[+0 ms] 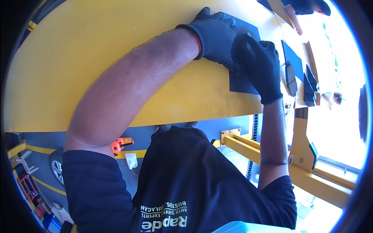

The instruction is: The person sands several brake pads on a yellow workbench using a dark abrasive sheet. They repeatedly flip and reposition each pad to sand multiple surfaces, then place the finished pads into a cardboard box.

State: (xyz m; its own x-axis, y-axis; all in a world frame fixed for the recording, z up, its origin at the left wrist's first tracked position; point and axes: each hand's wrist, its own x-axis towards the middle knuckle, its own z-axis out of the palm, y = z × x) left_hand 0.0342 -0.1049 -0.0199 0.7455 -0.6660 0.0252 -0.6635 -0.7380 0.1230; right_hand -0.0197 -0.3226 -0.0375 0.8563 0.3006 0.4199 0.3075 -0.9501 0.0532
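My left hand (218, 38), in a dark knitted glove, is bent over a dark flat sheet (243, 84) on the yellow surface. Its fingers are curled. My right hand (258, 64), gloved the same way, meets it from the right with fingers closed and bent inward. Whatever the two hands grip between them is hidden by the gloves. Right of my right hand lies a dark block shaped like a brake pad (290, 79), by a second dark sheet (293, 58). Dark folded pieces (309, 87) lie further right.
The broad yellow surface (116, 35) ends at a near edge before my body. Below right are yellow metal beams (248, 149). On the floor are an orange tool (122, 145), a white object (131, 160) and a wheel (57, 167). Another person's arm (294, 18) shows at upper right.
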